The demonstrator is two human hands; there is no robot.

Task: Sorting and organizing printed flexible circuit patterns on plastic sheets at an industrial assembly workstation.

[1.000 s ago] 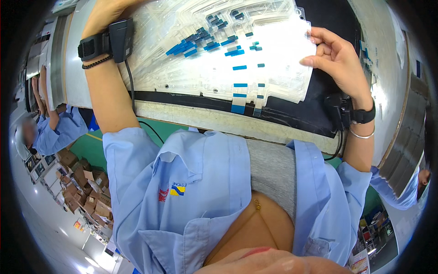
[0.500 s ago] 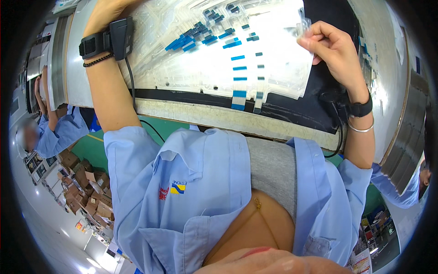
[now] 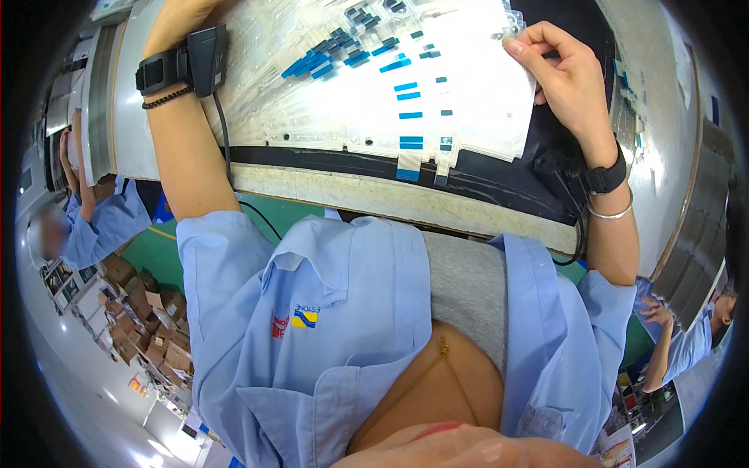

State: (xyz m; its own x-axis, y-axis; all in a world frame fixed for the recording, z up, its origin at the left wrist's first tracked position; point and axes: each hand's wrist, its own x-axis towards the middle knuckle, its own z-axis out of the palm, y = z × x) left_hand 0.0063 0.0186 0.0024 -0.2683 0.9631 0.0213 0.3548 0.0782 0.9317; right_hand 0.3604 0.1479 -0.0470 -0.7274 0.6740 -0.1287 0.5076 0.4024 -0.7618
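Observation:
A fanned stack of thin, clear plastic film sheets [image 3: 488, 101] with printed lines, probably membrane circuits, lies across the bench. Blue and dark strips [image 3: 409, 115] mark the narrow tails of the sheets. At the stack's far right corner my right hand [image 3: 566, 74] is closed, thumb and fingers pinching the sheet edges. How many sheets it grips does not show. Beyond the far left of the stack, my left hand [image 3: 181, 14] runs out at the upper edge of the picture, its fingers hidden. Black straps and a small black device [image 3: 207, 62] sit on that wrist.
A black mat [image 3: 511, 191] lies under the stack, along the bench's pale front edge [image 3: 328, 181]. Cables hang from both wrists. Co-workers in blue sit at the left [image 3: 109, 234] and right [image 3: 686, 343]. Cardboard boxes [image 3: 156, 327] are piled on the left floor.
My right hand has moved slightly up and left, and the upper sheets have shifted with it. The blue strips are spaced differently. A co-worker's raised hand has appeared at the right.

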